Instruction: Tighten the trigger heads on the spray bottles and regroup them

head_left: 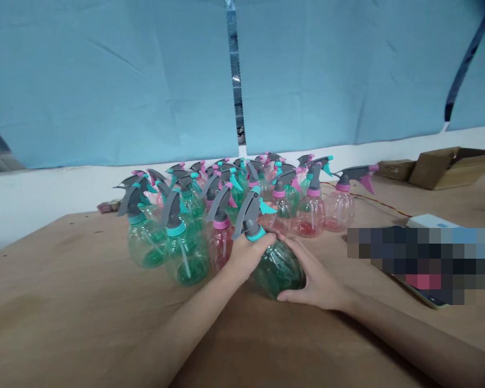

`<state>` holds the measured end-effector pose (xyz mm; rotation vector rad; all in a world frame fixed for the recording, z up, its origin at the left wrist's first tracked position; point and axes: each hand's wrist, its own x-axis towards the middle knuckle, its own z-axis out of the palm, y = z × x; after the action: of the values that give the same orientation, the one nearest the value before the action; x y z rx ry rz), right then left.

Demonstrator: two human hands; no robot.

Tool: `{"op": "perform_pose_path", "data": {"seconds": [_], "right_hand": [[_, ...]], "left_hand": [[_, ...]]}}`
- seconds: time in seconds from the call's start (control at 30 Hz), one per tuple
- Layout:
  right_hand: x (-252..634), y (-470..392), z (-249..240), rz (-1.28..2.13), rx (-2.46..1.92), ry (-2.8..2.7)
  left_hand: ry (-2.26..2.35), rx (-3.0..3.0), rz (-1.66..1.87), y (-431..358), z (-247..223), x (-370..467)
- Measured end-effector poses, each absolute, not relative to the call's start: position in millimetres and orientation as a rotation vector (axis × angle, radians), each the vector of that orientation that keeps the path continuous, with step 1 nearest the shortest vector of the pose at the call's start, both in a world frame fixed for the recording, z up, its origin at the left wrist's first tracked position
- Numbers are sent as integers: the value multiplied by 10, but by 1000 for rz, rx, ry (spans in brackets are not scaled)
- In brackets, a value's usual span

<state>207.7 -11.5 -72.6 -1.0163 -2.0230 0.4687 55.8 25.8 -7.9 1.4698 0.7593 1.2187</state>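
Note:
A green spray bottle (278, 269) with a grey and teal spray head leans to the left between my hands, at the front of a group of bottles. My left hand (248, 250) grips it around the neck, just by the teal collar. Around the lower body on the right is my right hand (313, 275), its thumb near the base and its other fingers mostly hidden behind the bottle. Close by on the left stand a pink bottle (221, 245) and a green bottle (187, 261), both upright.
Several more green and pink spray bottles (309, 213) stand behind on the brown table (84, 302). On the right lie a phone (432, 299), partly blurred out, and a white power strip (428, 221). An open cardboard box (438, 170) and a thin cable (378, 202) are farther back.

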Motion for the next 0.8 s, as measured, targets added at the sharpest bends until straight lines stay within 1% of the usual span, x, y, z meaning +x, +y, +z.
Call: {"op": "perform_pose_path", "data": {"seconds": [0.17,0.43,0.8], "right_hand": [[2074,-112,-725,472,-998,-2023],[2065,-123,-723,463,-977,-2012],[2060,-132,-701,465,-997,-2018]], "left_hand": [[811,1448,1184,242,-71,555],[724,1503,1217,246,-81,551],[747,1540,1175,284,-76,532]]}}
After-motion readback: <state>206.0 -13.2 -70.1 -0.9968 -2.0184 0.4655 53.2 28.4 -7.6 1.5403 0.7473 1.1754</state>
